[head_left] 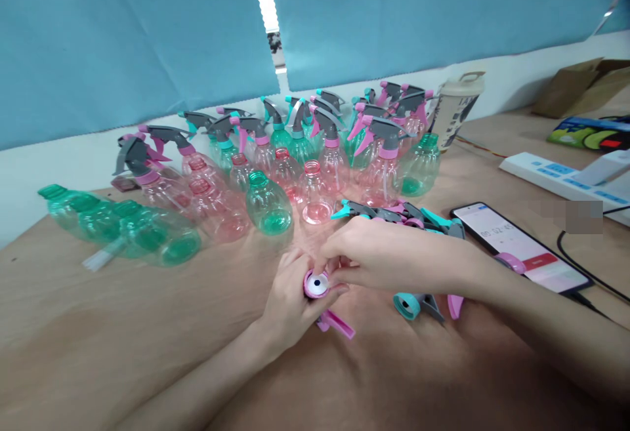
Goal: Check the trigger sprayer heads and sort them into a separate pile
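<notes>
Your left hand (288, 296) gripped the spray head (317, 285) opening-up; your right hand (369, 247) put fingers to its rim, hold unclear; steady bracing mattered.

Your left hand (288, 296) has room to pass over the bare table (88, 326) to its left and toward you, up to the green bottles (152, 231) at the far left. Straight ahead, a crowd of standing bottles (315, 191) blocks you. Around your right hand (352, 250), loose spray heads (407, 306) lie in the way both ahead and nearer you, with the phone (514, 237) beside them.
</notes>
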`<state>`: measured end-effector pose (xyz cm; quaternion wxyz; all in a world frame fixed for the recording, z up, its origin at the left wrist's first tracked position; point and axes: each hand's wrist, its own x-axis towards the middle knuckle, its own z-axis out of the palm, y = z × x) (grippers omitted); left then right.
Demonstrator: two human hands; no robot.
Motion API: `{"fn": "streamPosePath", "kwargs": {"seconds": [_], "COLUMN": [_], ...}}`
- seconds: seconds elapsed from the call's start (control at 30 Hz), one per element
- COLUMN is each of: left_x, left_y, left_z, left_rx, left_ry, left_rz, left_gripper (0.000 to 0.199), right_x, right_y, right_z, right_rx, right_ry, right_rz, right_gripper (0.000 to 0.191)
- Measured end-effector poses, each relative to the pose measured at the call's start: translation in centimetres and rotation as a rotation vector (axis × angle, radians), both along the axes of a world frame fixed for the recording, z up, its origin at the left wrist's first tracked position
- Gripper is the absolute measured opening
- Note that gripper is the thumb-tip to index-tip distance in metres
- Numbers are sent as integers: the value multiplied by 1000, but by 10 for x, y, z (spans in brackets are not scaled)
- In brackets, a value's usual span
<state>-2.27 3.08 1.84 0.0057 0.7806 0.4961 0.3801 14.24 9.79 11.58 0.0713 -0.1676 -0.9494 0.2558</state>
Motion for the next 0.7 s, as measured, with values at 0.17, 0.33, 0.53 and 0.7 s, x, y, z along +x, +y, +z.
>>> {"fn": "streamPosePath", "kwargs": {"seconds": [0.17,0.33,0.53,0.7], "left_x": [1,0,0,1], "left_y": [1,1,0,1], "left_z": [0,0,2,-1], "left_rx": [22,50,40,29], "left_ry": [-4,-5,-8,-13], "left_rz": [-16,-32,-36,-42], "left_gripper": [39,37,36,35], "right_x": [2,3,4,7], "right_y": [-1,0,0,1], "right_z": [3,4,5,2], "right_rx": [-22,-25,-25,81], "right_ry": [-20,-39,-51,-131], "right_rz": [17,75,105,107], "right_gripper": [23,24,29,29]}}
